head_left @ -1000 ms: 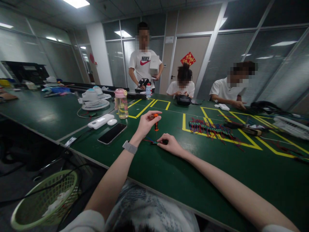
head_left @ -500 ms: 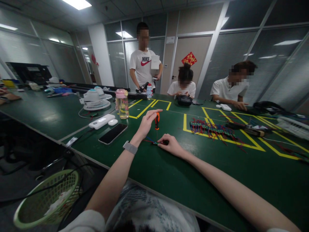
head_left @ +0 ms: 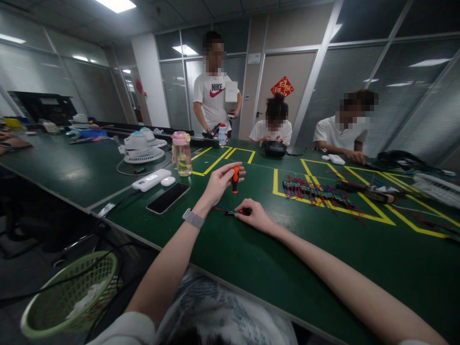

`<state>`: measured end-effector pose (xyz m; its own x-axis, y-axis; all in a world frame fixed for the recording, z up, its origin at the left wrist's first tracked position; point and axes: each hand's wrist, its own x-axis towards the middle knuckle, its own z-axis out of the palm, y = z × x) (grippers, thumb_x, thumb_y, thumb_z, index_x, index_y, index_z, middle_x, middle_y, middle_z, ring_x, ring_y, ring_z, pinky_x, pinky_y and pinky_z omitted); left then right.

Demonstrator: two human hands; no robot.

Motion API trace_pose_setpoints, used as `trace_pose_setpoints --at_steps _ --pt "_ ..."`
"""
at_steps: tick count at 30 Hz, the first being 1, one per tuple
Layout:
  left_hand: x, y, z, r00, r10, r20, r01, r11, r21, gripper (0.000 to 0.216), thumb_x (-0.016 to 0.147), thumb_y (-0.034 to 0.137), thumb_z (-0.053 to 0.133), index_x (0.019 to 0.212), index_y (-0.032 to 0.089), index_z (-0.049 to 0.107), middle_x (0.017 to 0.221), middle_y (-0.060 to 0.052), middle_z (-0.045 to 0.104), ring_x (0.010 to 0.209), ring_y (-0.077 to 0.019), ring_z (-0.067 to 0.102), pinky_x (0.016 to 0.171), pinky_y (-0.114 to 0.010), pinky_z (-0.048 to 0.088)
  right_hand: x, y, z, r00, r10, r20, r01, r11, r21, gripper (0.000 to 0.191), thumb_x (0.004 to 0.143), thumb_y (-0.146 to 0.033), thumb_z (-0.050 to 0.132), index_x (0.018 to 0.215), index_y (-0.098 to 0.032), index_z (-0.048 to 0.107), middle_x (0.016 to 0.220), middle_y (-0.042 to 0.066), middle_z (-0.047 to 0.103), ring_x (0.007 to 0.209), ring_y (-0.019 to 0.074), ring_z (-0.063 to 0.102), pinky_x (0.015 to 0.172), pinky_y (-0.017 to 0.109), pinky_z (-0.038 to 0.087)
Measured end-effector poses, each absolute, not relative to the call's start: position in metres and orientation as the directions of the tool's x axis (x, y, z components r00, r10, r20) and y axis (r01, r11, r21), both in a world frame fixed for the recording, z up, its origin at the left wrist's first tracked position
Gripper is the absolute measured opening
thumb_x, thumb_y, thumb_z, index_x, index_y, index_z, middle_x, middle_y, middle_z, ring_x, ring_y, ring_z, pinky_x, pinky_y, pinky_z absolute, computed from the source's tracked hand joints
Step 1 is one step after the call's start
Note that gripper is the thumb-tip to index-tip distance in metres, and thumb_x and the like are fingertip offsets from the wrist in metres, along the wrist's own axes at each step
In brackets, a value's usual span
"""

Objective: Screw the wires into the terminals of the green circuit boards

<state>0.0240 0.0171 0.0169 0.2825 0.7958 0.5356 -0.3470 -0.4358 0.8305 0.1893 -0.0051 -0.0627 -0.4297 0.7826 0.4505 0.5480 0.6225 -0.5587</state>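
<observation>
An orange and black screwdriver (head_left: 235, 181) stands upright, its thin shaft pointing down at a small green terminal block (head_left: 232, 212) on the table. My left hand (head_left: 221, 181), with a grey watch band at the wrist, grips the screwdriver's handle near the top between thumb and fingers. Low on the table, my right hand (head_left: 254, 215) pinches the right side of the terminal block. Blue and red wires (head_left: 221, 208) run out from its left. The exact contact of the tip with the block is too small to make out.
A phone (head_left: 168, 199), a white power strip (head_left: 151, 179) and a pink-lidded bottle (head_left: 182, 155) stand to the left. Several wired green blocks (head_left: 316, 190) lie right, inside yellow tape. Below the table edge is a green basket (head_left: 46, 321). Three people are across the table.
My left hand's fingers have shifted around the screwdriver handle, from stretched forward to more spread and curled. The screwdriver stays upright in place. My right hand has hardly moved.
</observation>
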Motion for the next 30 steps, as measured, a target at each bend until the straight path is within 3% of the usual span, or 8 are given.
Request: trace_pose_setpoints --at_steps 5,11,16,19,22,25,27,30 --pt "0.0235 0.0176 0.0170 0.141 0.782 0.608 -0.128 -0.594 0.794 0.027 0.074 0.033 0.068 0.097 0.019 0.069 0.104 -0.006 0.065 0.094 -0.0182 0.061 0.085 -0.032 0.049 0.1900 -0.0055 -0.0620 -0.431 0.781 0.452 0.540 0.624 -0.564 0.007 0.074 -0.019 0.068 0.080 -0.018 0.070 0.073 0.002 0.060 0.075 0.0161 0.054 0.071 0.030 0.044" --pt "0.0241 0.0175 0.0174 0.228 0.797 0.560 -0.296 -0.491 0.819 0.031 0.082 0.037 0.057 0.107 0.020 0.064 0.109 -0.008 0.064 0.093 -0.0194 0.063 0.081 -0.037 0.052 0.1902 -0.0061 -0.0614 -0.432 0.780 0.454 0.537 0.626 -0.565 0.006 0.074 -0.020 0.068 0.080 -0.018 0.070 0.073 0.002 0.061 0.075 0.0164 0.054 0.071 0.030 0.044" --pt "0.0222 0.0176 0.0185 0.112 0.767 0.631 -0.070 -0.628 0.775 0.026 0.075 0.034 0.066 0.096 0.019 0.069 0.105 -0.006 0.063 0.095 -0.0187 0.061 0.084 -0.032 0.050 0.1899 -0.0065 -0.0608 -0.431 0.784 0.448 0.543 0.621 -0.565 0.007 0.074 -0.020 0.067 0.080 -0.018 0.070 0.074 0.003 0.061 0.075 0.0166 0.054 0.071 0.030 0.044" --pt "0.0228 0.0177 0.0184 0.202 0.774 0.600 -0.231 -0.558 0.797 0.028 0.083 0.035 0.056 0.105 0.021 0.067 0.118 -0.008 0.060 0.106 -0.0212 0.059 0.089 -0.036 0.049 0.1898 -0.0067 -0.0605 -0.433 0.779 0.453 0.541 0.627 -0.560 0.006 0.074 -0.019 0.068 0.079 -0.017 0.070 0.074 0.003 0.061 0.075 0.0165 0.055 0.070 0.029 0.044" --pt "0.0236 0.0166 0.0185 0.247 0.797 0.551 -0.300 -0.477 0.826 0.034 0.082 0.036 0.058 0.110 0.019 0.064 0.107 -0.009 0.065 0.093 -0.0204 0.064 0.082 -0.037 0.052 0.1900 -0.0060 -0.0614 -0.437 0.774 0.459 0.540 0.634 -0.554 0.006 0.074 -0.019 0.068 0.080 -0.018 0.070 0.073 0.003 0.061 0.074 0.0160 0.054 0.070 0.029 0.044" --pt "0.0221 0.0153 0.0194 0.132 0.787 0.603 -0.107 -0.593 0.798 0.031 0.073 0.035 0.068 0.099 0.017 0.068 0.094 -0.006 0.065 0.083 -0.0165 0.064 0.076 -0.030 0.052 0.1901 -0.0052 -0.0626 -0.432 0.777 0.457 0.543 0.629 -0.556 0.007 0.074 -0.019 0.068 0.080 -0.018 0.070 0.073 0.002 0.061 0.074 0.0157 0.054 0.070 0.029 0.044" --pt "0.0210 0.0149 0.0201 0.115 0.755 0.646 -0.024 -0.648 0.761 0.027 0.074 0.034 0.068 0.095 0.019 0.070 0.103 -0.006 0.062 0.092 -0.0172 0.062 0.078 -0.028 0.050 0.1900 -0.0050 -0.0629 -0.434 0.776 0.457 0.542 0.630 -0.556 0.007 0.074 -0.019 0.068 0.080 -0.017 0.070 0.073 0.003 0.061 0.074 0.0158 0.054 0.070 0.029 0.044" --pt "0.0213 0.0146 0.0202 0.230 0.753 0.617 -0.180 -0.590 0.787 0.029 0.084 0.035 0.055 0.107 0.022 0.067 0.118 -0.008 0.059 0.104 -0.0195 0.059 0.085 -0.032 0.049 0.1898 -0.0055 -0.0624 -0.435 0.774 0.460 0.535 0.634 -0.558 0.007 0.074 -0.019 0.068 0.080 -0.017 0.070 0.073 0.003 0.061 0.074 0.0160 0.054 0.069 0.029 0.043"
